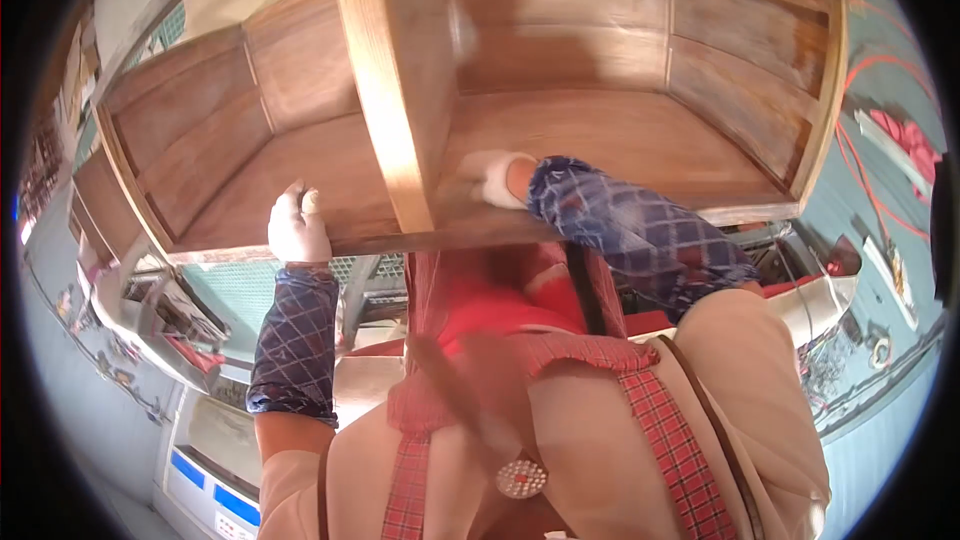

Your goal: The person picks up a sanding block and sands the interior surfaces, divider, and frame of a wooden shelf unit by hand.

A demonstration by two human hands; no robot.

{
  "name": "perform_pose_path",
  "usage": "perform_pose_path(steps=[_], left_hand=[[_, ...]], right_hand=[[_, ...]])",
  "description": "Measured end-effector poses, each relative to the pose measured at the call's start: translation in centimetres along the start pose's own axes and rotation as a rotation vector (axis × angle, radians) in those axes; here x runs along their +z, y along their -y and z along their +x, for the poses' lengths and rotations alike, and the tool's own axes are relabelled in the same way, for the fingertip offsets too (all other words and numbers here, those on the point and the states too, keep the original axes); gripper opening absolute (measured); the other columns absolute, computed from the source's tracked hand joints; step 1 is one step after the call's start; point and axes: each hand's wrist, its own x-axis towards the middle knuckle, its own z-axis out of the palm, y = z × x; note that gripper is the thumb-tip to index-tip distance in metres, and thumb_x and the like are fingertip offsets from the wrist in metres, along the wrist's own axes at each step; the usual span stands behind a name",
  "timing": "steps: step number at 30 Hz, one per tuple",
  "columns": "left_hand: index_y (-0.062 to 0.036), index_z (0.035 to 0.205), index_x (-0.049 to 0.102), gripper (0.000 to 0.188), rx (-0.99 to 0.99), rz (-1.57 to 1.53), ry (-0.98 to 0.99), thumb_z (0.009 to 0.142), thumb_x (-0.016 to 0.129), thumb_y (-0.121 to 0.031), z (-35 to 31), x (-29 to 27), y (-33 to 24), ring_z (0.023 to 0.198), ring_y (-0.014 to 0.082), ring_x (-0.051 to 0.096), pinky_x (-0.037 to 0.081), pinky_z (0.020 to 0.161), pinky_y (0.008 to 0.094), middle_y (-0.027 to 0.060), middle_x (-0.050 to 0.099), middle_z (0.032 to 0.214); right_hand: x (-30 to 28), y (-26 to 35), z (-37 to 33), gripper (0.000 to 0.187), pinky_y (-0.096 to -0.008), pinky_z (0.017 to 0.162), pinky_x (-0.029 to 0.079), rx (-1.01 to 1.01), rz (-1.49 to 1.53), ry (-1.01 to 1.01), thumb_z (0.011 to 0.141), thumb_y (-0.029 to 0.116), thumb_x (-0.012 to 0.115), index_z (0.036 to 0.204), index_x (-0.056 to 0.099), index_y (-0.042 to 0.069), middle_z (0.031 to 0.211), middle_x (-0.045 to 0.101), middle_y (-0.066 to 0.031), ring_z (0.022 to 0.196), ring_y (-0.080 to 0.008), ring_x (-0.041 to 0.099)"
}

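A brown wooden cabinet frame (560, 120) stretches across the view in front of me, open toward me. A pale upright post and divider (385, 90) split it into two compartments. My left hand (300, 227), in a white glove, is closed over the front edge of the left compartment, its fingers bent inward. My right hand (500, 180), also gloved in white, lies low in the right compartment beside the divider. Its fingers are smeared by motion, and whether they hold anything is hidden. Blue checked sleeve covers run up both forearms.
An orange hose (862, 155) curves over the grey floor at right, near a pink cloth (908, 143). Below the cabinet is green mesh (235, 302). Cluttered white trays flank me. A white box with blue patches (215, 440) stands at lower left.
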Motion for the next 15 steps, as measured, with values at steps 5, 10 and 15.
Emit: perform_pose_path(steps=[5, 10, 15], left_hand=[[-0.0012, 0.112, 0.066, 0.027, 0.054, 0.009, 0.027, 0.092, 0.062, -0.019, 0.4, -0.3, -0.7, 0.1, 0.0315, 0.064, 0.05, 0.089, 0.0376, 0.0172, 0.068, 0.108], [-0.0045, 0.108, 0.066, 0.023, 0.094, -0.011, 0.068, 0.089, 0.061, -0.017, 1.0, -0.2, -0.3, 0.097, 0.0316, 0.062, 0.047, 0.085, 0.0422, 0.0121, 0.068, 0.102], [-0.001, 0.106, 0.064, 0.022, 0.086, -0.04, 0.135, 0.086, 0.061, -0.009, 1.0, -0.5, -1.1, 0.095, 0.0336, 0.06, 0.046, 0.084, 0.0424, 0.0147, 0.066, 0.099]], right_hand=[[1.9, -0.1, 1.4, 0.028, -0.0407, 0.095, 0.046, -0.189, 0.011, -0.005, 0.09, 0.02, 0.057, 0.114, 0.066, 0.009, 0.115, 0.062, -0.0144, 0.111, -0.0358, 0.057], [4.0, -6.0, 8.4, 0.022, -0.0409, 0.091, 0.047, -0.101, -0.008, -0.056, 0.084, 0.008, 0.058, 0.106, 0.064, 0.006, 0.111, 0.059, -0.0159, 0.107, -0.038, 0.057], [4.8, -12.8, 15.5, 0.024, -0.0408, 0.091, 0.047, -0.048, -0.035, -0.147, 0.083, 0.006, 0.057, 0.106, 0.064, 0.008, 0.11, 0.06, -0.0146, 0.107, -0.037, 0.057]])
